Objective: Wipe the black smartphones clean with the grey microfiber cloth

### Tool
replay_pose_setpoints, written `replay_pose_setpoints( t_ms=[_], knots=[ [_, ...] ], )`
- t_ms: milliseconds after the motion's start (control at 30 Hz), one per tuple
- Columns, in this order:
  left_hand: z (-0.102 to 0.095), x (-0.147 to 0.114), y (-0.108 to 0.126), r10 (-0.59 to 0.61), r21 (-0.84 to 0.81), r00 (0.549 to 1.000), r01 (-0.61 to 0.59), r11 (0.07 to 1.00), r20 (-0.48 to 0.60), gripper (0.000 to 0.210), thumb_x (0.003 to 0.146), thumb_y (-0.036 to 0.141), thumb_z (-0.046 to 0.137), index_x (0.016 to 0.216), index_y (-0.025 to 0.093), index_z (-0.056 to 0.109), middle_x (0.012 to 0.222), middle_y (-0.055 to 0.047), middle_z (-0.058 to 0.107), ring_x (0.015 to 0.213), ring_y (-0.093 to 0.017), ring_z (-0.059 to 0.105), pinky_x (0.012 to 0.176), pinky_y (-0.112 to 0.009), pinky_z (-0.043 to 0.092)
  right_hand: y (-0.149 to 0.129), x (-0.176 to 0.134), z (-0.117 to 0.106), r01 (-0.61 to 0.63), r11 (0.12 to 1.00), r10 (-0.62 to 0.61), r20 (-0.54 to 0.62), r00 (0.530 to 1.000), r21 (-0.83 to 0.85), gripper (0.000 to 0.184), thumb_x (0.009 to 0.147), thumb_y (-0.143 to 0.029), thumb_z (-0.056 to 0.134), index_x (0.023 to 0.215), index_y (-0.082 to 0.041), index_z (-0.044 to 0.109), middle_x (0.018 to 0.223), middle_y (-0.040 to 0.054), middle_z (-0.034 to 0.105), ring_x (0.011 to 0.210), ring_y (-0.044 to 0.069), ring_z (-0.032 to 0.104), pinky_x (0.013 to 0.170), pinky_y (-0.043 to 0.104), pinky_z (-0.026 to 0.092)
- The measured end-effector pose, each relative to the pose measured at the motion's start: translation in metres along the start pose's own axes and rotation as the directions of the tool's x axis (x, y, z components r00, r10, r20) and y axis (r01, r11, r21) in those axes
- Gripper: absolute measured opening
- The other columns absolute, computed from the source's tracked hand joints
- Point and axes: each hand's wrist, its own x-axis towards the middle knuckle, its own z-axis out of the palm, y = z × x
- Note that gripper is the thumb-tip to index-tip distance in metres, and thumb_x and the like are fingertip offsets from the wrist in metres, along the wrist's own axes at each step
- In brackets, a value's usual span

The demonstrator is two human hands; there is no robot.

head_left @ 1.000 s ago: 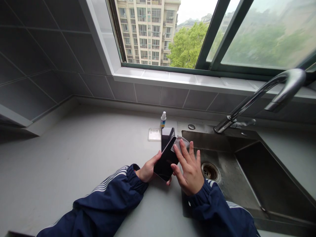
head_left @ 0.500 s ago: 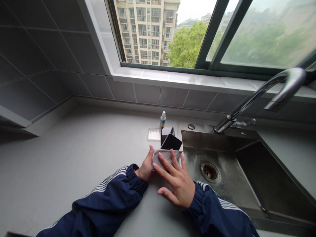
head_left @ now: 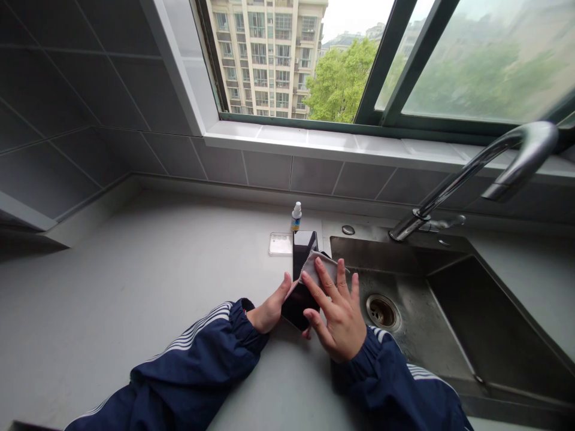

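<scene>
My left hand point(head_left: 271, 306) is wrapped around the edge of a black smartphone point(head_left: 300, 306), which lies tilted with its dark screen facing up. A thin grey cleaning cloth point(head_left: 315, 266) covers the phone's upper part. My right hand point(head_left: 338, 316) lies on that cloth with its fingers spread and flat, pressing it to the screen. Just beyond, a second dark phone-like slab point(head_left: 303, 240) rests on the counter, its lower end hidden behind the cloth and the held phone. Beside it are a clear phone case point(head_left: 280, 244) and a small white spray bottle point(head_left: 296, 216) standing upright.
To my right is a steel sink point(head_left: 404, 287) with a drain point(head_left: 383, 311), its edge close to my right hand. A chrome faucet point(head_left: 476, 173) arches over it. The pale countertop point(head_left: 148, 263) stretches left, below a tiled wall and a window sill point(head_left: 332, 141).
My right hand and the cloth have slid up and right across the phone. The lower screen, covered before, now shows, while the upper end is covered. My left hand stays nearly in place.
</scene>
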Motion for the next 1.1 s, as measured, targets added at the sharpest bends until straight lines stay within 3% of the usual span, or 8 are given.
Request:
replay_pose_setpoints(
  t_ms=[200, 467, 600, 700, 833, 933, 1100],
  knots=[
    [0.003, -0.004, 0.004, -0.066, 0.092, 0.997, 0.069, 0.993, -0.036, 0.071, 0.094, 0.063, 0.022, 0.119, 0.013, 0.065, 0.087, -0.014, 0.069, 0.063, -0.022, 0.066, 0.063, -0.035, 0.049, 0.006, 0.003, -0.004, -0.112, 0.994, 0.110, -0.060, 0.992, -0.020, 0.057, 0.099, -0.041, 0.036, 0.154, -0.030, 0.023, 0.161, 0.0055, 0.017, 0.147, 0.043, 0.003, 0.108, 0.074, 0.015],
    [0.000, -0.002, 0.001, -0.067, 0.056, 0.998, 0.067, 0.996, -0.014, 0.071, 0.093, 0.064, 0.023, 0.124, 0.012, 0.060, 0.087, -0.015, 0.070, 0.061, -0.021, 0.067, 0.060, -0.033, 0.052, 0.008, 0.003, -0.001, -0.145, 0.989, 0.142, -0.097, 0.985, -0.023, 0.058, 0.099, -0.042, 0.037, 0.154, -0.030, 0.021, 0.163, 0.0057, 0.011, 0.147, 0.043, 0.000, 0.107, 0.074, 0.016],
    [0.001, 0.001, 0.001, -0.012, 0.010, 1.000, 0.013, 1.000, -0.021, 0.076, 0.092, 0.067, 0.019, 0.133, 0.014, 0.054, 0.079, -0.012, 0.070, 0.058, -0.021, 0.066, 0.056, -0.032, 0.051, 0.001, 0.000, 0.002, -0.075, 0.997, 0.073, -0.066, 0.995, -0.022, 0.059, 0.097, -0.045, 0.043, 0.152, -0.032, 0.028, 0.163, 0.0052, 0.008, 0.147, 0.045, -0.003, 0.108, 0.075, 0.010],
    [0.001, 0.003, 0.005, 0.051, -0.093, 0.994, -0.061, 0.994, -0.101, 0.079, 0.091, 0.069, 0.020, 0.136, 0.013, 0.052, 0.088, -0.013, 0.072, 0.061, -0.020, 0.066, 0.059, -0.031, 0.051, -0.006, -0.003, 0.003, 0.051, 0.999, -0.051, 0.002, 0.999, -0.004, 0.064, 0.093, -0.051, 0.048, 0.151, -0.031, 0.030, 0.163, 0.0057, 0.011, 0.146, 0.047, -0.001, 0.109, 0.074, 0.007],
    [0.000, 0.003, 0.010, 0.025, -0.227, 0.995, -0.047, 0.973, -0.101, 0.082, 0.091, 0.070, 0.024, 0.141, 0.009, 0.046, 0.112, -0.020, 0.070, 0.092, -0.028, 0.069, 0.086, -0.040, 0.050, -0.009, -0.003, 0.001, 0.250, 0.966, -0.257, 0.106, 0.961, 0.072, 0.069, 0.091, -0.054, 0.051, 0.151, -0.026, 0.032, 0.160, 0.0063, 0.021, 0.147, 0.044, 0.005, 0.112, 0.071, 0.011],
    [0.000, 0.003, 0.013, 0.038, -0.306, 0.992, -0.073, 0.949, -0.119, 0.086, 0.091, 0.070, 0.026, 0.139, 0.002, 0.047, 0.122, -0.023, 0.065, 0.115, -0.030, 0.062, 0.106, -0.040, 0.038, -0.010, -0.002, -0.002, 0.306, 0.944, -0.318, 0.095, 0.943, 0.123, 0.067, 0.091, -0.053, 0.052, 0.149, -0.024, 0.036, 0.158, 0.0053, 0.028, 0.148, 0.041, 0.007, 0.115, 0.068, 0.009],
    [0.004, 0.004, 0.015, 0.035, -0.331, 0.979, -0.102, 0.938, -0.203, 0.086, 0.090, 0.071, 0.029, 0.135, 0.001, 0.051, 0.117, -0.024, 0.067, 0.113, -0.030, 0.063, 0.107, -0.040, 0.037, -0.014, -0.003, -0.004, 0.339, 0.925, -0.353, 0.058, 0.934, 0.172, 0.063, 0.093, -0.050, 0.050, 0.147, -0.019, 0.039, 0.156, 0.0056, 0.034, 0.147, 0.040, 0.011, 0.116, 0.067, 0.006]
  ],
)
